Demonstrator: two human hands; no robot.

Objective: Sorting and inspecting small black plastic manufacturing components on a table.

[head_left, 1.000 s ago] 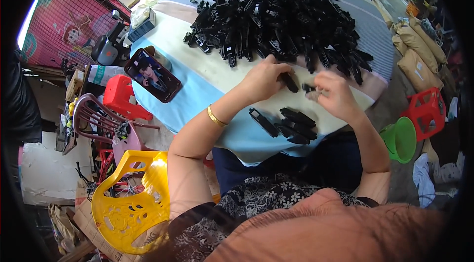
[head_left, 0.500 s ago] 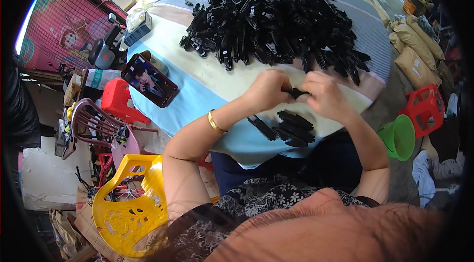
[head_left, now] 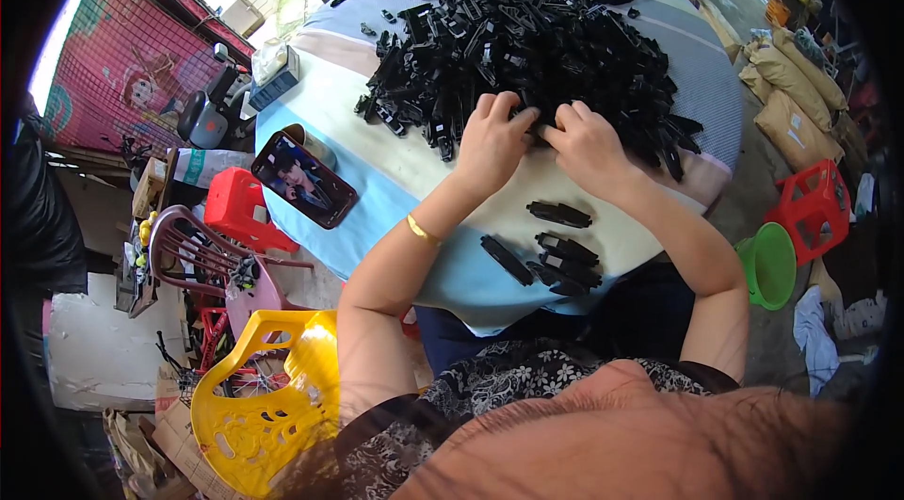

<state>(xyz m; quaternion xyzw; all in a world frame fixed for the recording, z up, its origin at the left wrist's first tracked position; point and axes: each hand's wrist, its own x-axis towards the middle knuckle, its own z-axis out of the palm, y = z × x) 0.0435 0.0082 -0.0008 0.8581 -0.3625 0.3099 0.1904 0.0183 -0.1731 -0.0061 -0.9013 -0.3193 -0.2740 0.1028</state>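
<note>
A big heap of black plastic parts (head_left: 527,39) covers the far side of the cloth-covered table. At its near edge my left hand (head_left: 492,144) has its fingers curled, thumb close to the index finger. My right hand (head_left: 589,152) sits just beside it, fingers bent in against the parts. The fingertips of both hands merge with the dark pile, so what they pinch is hidden. Nearer to me, below the hands, lies a small group of slim black parts (head_left: 568,260), with one part (head_left: 558,213) a little apart from it.
A phone (head_left: 303,180) leans on a round container at the table's left side. Behind it stands a tissue box (head_left: 275,76). A yellow chair (head_left: 268,396) and a red stool (head_left: 247,210) are at my left; a green bucket (head_left: 767,265) and another red stool (head_left: 812,211) at my right.
Both hands have moved away from me, up to the heap's near edge. The black part they held between them is gone from view there, and a part now lies above the small group.
</note>
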